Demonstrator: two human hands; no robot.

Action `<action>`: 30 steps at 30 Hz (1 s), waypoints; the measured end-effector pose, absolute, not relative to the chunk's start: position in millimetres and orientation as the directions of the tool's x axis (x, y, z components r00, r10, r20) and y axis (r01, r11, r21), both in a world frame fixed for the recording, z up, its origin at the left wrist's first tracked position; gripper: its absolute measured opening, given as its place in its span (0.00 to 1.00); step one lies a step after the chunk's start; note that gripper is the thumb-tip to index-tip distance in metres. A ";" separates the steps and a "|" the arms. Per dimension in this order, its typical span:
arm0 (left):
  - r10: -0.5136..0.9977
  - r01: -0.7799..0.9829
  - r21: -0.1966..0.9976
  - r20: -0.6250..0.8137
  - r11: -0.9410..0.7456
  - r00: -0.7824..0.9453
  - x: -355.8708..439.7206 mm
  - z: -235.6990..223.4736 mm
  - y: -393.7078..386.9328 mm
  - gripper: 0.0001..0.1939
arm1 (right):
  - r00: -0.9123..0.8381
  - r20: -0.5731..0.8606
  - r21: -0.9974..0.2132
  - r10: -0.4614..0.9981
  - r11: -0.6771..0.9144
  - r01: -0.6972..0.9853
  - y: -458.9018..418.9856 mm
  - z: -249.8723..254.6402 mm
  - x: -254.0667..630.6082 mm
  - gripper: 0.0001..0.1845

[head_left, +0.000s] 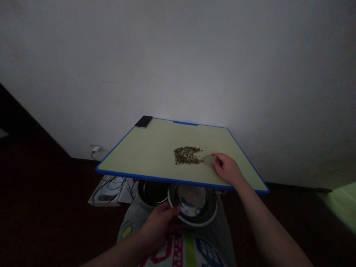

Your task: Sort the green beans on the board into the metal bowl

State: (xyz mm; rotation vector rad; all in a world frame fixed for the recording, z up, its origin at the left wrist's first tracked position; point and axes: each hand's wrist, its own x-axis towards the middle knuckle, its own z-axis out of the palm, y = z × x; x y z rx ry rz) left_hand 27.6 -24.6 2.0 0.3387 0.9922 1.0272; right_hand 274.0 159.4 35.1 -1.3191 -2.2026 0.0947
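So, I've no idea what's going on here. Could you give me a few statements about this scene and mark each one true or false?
1. The right hand holds a small clear disc beside a pile of dark green seeds. True.
2. The left hand is holding a phone. False: it grips the rim of a steel bowl of pale grains, and the phone lies at the far corner of the board.
3. The seeds are inside a bowl. False: they lie loose on a pale green board with a blue edge.
4. A second steel bowl sits beside the first, just past the board's near edge. True.
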 end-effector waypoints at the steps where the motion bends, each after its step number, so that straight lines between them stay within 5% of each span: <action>1: 0.837 -0.558 0.653 -0.525 0.511 0.153 27.6 2.4 -24.8 0.05 | -0.353 0.428 -0.338 0.832 0.509 0.792 159.3 35.4 274.0 0.19; 30: 0.840 -0.557 0.656 -0.519 0.509 0.157 26.4 -1.7 -24.0 0.07 | -0.399 0.429 -0.334 0.810 0.553 0.764 159.5 35.1 274.0 0.18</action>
